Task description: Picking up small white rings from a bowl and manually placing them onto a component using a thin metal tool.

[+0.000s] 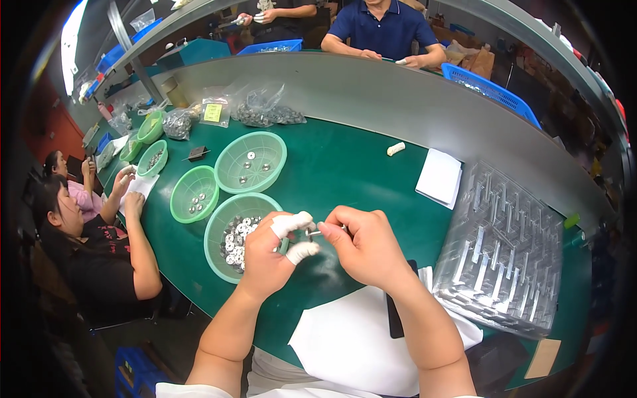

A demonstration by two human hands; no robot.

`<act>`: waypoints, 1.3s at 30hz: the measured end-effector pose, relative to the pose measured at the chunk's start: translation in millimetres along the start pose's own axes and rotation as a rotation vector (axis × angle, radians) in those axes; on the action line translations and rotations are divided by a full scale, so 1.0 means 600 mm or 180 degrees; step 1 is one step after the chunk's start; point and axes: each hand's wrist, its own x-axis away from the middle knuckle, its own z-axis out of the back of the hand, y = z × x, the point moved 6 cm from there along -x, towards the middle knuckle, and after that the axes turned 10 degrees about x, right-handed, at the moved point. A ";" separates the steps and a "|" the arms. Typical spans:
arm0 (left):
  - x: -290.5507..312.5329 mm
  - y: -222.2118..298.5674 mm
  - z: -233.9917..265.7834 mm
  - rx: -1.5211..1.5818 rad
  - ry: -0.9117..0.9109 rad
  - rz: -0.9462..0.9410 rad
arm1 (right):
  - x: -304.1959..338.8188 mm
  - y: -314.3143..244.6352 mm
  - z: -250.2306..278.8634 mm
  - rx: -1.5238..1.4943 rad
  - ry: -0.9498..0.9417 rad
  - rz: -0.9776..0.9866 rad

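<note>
My left hand (267, 255) has white wraps on its thumb and index finger. Its curled fingers hold a small metal part (310, 229) near the index tip; the hand partly hides it. Close on the right, my right hand (368, 247) is closed in a pinch on a thin metal pin (314, 233), which meets the part. Behind my left hand, a pale green basket (211, 255) holds many small round metal pieces (233, 247). Beyond it, a second green basket (180, 207) and a larger one (279, 149) hold a few similar pieces each.
Stacked clear plastic trays (497, 245) with metal strips stand at right. A white sheet (352, 338) and a dark phone (396, 315) lie near me. Folded paper (439, 178) and a white finger wrap (396, 149) lie farther back. Bagged parts (265, 113) line the partition (352, 89). A co-worker (99, 245) sits left.
</note>
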 end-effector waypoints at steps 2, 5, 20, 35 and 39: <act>-0.001 0.009 -0.003 -0.0111 -0.0015 -0.0296 | 0.001 -0.002 -0.005 -0.0103 -0.0164 -0.0064; 0.003 0.014 -0.007 -0.0319 -0.0056 -0.0664 | 0.002 -0.007 -0.010 -0.0162 -0.0241 -0.0095; 0.021 -0.003 -0.004 0.0091 0.0091 -0.0324 | 0.005 -0.011 -0.027 -0.0318 -0.0110 0.0183; 0.005 0.018 -0.016 -0.0976 -0.0750 -0.0884 | 0.004 0.006 -0.017 0.0336 -0.0754 -0.0408; 0.005 0.009 -0.025 -0.1017 -0.1016 -0.0797 | 0.005 0.010 -0.016 0.0511 -0.0651 -0.0299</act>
